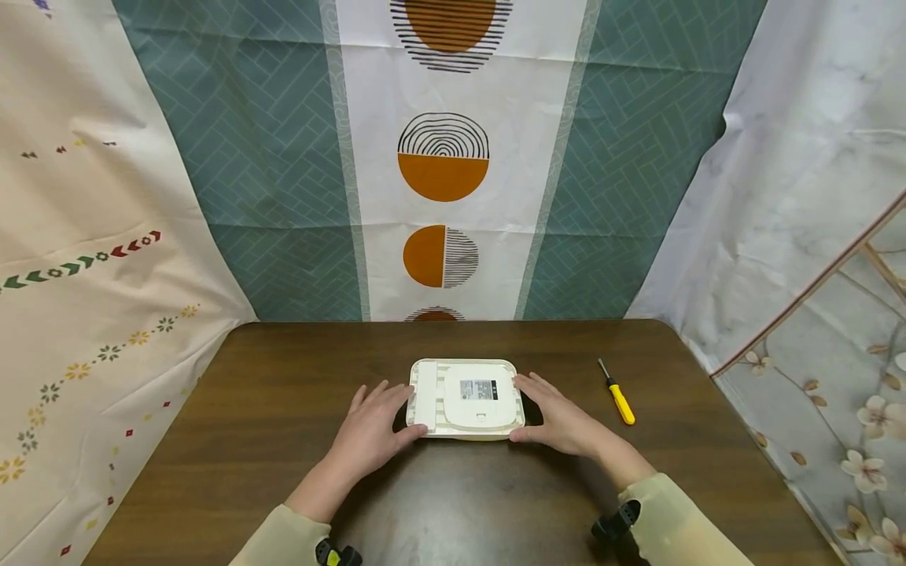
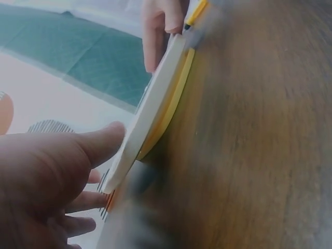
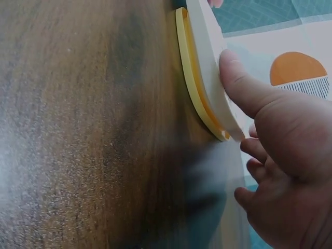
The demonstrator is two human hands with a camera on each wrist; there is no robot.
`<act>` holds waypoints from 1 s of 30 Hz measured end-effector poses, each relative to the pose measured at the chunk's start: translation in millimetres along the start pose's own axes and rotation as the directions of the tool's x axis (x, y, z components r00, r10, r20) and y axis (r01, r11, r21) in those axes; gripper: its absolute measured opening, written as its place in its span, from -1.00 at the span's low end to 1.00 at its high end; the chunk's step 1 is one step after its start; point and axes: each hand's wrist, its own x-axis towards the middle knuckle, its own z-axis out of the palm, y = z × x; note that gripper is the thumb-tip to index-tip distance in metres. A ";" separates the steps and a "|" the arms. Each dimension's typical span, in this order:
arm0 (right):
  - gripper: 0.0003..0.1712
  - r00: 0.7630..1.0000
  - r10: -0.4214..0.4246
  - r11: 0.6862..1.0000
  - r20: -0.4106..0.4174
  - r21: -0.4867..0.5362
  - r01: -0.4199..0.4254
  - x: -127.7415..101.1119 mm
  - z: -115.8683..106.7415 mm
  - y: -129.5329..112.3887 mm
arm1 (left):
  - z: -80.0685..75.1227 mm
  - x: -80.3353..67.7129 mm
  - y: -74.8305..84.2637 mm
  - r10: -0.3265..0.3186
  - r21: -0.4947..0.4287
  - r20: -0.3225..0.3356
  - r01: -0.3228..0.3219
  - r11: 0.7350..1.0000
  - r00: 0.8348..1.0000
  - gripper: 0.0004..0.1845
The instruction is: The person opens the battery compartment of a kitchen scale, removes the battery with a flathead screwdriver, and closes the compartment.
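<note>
A white plastic device (image 1: pixel 481 410) with rounded corners lies on the table, a printed label (image 1: pixel 479 390) facing up. Seen from the side in the left wrist view, its white edge (image 2: pixel 150 116) sits above a curved yellow part (image 2: pixel 176 104). My left hand (image 1: pixel 371 428) holds the device's left end, thumb at the near corner and fingers along the side. At the opposite end, my right hand (image 1: pixel 562 417) holds it in the same way, its thumb (image 3: pixel 238 78) against the white edge in the right wrist view. The device's underside is hidden.
A screwdriver (image 1: pixel 620 401) with a yellow handle lies to the right of my right hand. The brown wooden table (image 1: pixel 297 369) ends at patterned cloths (image 1: pixel 283 157) hung behind it and on both sides.
</note>
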 end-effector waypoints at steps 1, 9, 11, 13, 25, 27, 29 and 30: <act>0.19 1.000 -0.004 1.000 -0.011 -0.005 0.004 -0.7 -0.2 -0.4 | 0.4 0.9 0.7 -0.001 -0.002 -0.002 0.001 1.000 1.000 -0.26; 0.04 0.993 -0.038 0.993 -0.113 -0.113 0.025 -0.6 0.7 -5.0 | 2.7 13.5 9.3 0.008 -0.018 -0.036 -0.009 1.000 0.999 -0.27; 0.02 0.991 -0.053 0.988 -0.125 -0.148 0.034 0.2 2.6 -7.5 | 4.2 14.7 10.2 0.009 -0.013 -0.041 -0.010 1.000 0.999 -0.27; 0.00 0.989 -0.065 0.983 -0.135 -0.179 0.040 1.0 4.9 -9.8 | 6.3 15.4 10.7 0.010 -0.011 -0.045 -0.010 1.000 0.999 -0.27; -0.05 0.981 -0.112 0.958 -0.159 -0.281 0.064 3.5 9.7 -14.2 | 12.0 17.7 13.2 -0.014 0.014 -0.057 0.015 1.000 0.998 -0.26; -0.05 0.980 -0.121 0.950 -0.160 -0.304 0.067 3.2 10.9 -13.9 | 12.3 17.8 12.9 -0.026 0.018 -0.044 0.026 0.999 0.999 -0.25; -0.05 0.979 -0.127 0.944 -0.160 -0.322 0.070 2.5 12.1 -13.6 | 12.8 17.4 12.8 -0.033 0.021 -0.032 0.034 0.999 0.999 -0.25; -0.05 0.979 -0.130 0.942 -0.159 -0.329 0.071 2.1 12.6 -13.5 | 13.0 17.1 12.8 -0.035 0.019 -0.028 0.036 0.999 0.999 -0.25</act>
